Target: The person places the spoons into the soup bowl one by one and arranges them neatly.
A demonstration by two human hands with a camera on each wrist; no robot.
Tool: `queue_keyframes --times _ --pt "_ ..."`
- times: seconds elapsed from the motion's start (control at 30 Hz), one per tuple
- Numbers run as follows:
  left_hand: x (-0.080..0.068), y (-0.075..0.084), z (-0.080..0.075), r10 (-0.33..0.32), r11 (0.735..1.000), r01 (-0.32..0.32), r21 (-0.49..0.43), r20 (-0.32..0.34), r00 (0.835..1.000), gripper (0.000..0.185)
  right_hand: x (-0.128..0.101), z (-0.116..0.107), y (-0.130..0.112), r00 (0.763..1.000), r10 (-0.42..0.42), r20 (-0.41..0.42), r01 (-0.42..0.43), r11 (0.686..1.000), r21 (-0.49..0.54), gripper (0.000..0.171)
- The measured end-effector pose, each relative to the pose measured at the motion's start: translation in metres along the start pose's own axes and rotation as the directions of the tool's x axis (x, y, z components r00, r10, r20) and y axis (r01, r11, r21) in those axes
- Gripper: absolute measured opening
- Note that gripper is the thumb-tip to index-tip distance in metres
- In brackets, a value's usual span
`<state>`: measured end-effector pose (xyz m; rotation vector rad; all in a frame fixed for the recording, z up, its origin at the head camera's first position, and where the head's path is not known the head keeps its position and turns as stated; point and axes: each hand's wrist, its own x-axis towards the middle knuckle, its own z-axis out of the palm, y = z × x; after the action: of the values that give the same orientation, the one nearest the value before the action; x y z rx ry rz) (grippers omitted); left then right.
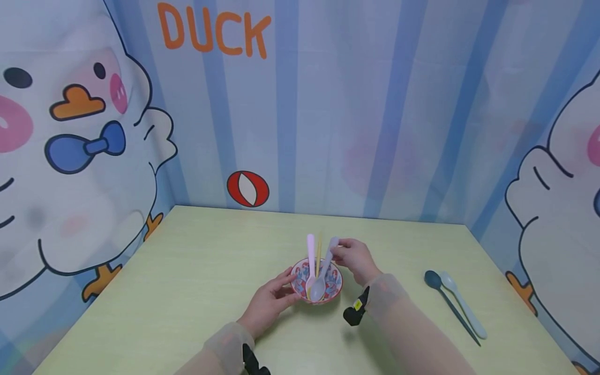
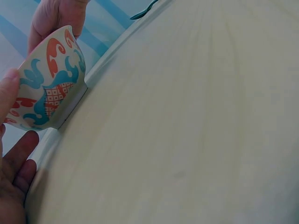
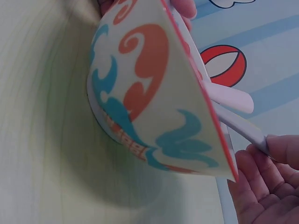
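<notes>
A bowl (image 1: 334, 281) with a red rim and a red and blue pattern stands upright on the table. My left hand (image 1: 269, 303) holds it by the left side, thumb and fingers spread against its wall. Inside lean a pink spoon (image 1: 311, 254), a pale lavender spoon (image 1: 319, 289) and a thin yellow stick-like utensil (image 1: 319, 252), perhaps chopsticks. With thumb and fingertips my right hand (image 1: 357, 260) pinches the lavender spoon's handle near its top end. In the right wrist view, the pink handle (image 3: 233, 99) sticks out beside the pinched one.
On the right of the pale yellow table (image 1: 211, 245) lie a dark teal spoon (image 1: 452, 304) and a light blue spoon (image 1: 464, 304), side by side. A blue striped curtain with duck prints (image 1: 328, 104) hangs behind the table and along its sides.
</notes>
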<state>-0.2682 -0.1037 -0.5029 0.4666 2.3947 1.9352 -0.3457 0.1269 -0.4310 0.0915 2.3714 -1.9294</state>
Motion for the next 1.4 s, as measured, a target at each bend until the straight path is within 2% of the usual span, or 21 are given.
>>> queue_keyframes --times 0.7,1.0,1.4 --pt "-0.0021 0.0031 0.0007 -0.019 1.0 0.019 0.01 0.002 1.0 0.053 -0.0024 0.0084 0.0006 0.998 0.06 0.022 -0.058 0.997 -0.058 0.048" --pt "-0.0021 0.0032 0.0 -0.016 1.0 0.016 0.003 0.007 1.0 0.055 -0.0011 0.009 0.0005 0.997 0.067 0.031 -0.064 0.995 -0.079 0.045" --pt "-0.0009 0.0037 0.0004 -0.013 1.0 0.013 -0.002 0.001 1.0 0.055 -0.0055 0.0043 -0.0018 0.998 0.065 0.02 -0.064 0.996 -0.07 0.051"
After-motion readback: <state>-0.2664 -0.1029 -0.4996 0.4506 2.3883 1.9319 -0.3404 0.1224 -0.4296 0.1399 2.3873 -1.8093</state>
